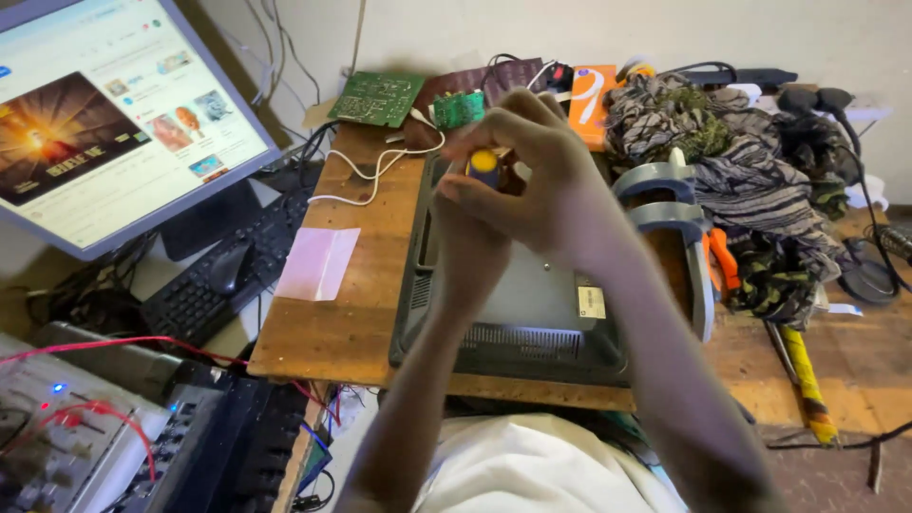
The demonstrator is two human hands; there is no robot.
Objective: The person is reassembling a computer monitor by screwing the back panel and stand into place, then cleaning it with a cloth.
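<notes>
Both hands — left hand (472,223), right hand (541,171) — gripping screwdriver (484,165), over monitor back (532,304)

Monitor back (532,304) – matt grey plastic; table (361,285) – worn wood; cloth (750,161) – rumpled.

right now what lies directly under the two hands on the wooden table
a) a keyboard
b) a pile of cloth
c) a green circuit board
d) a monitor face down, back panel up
d: the hands, closed together around a yellow and blue tool handle, are above the dark back panel of a monitor lying face down on the wooden table.
</notes>
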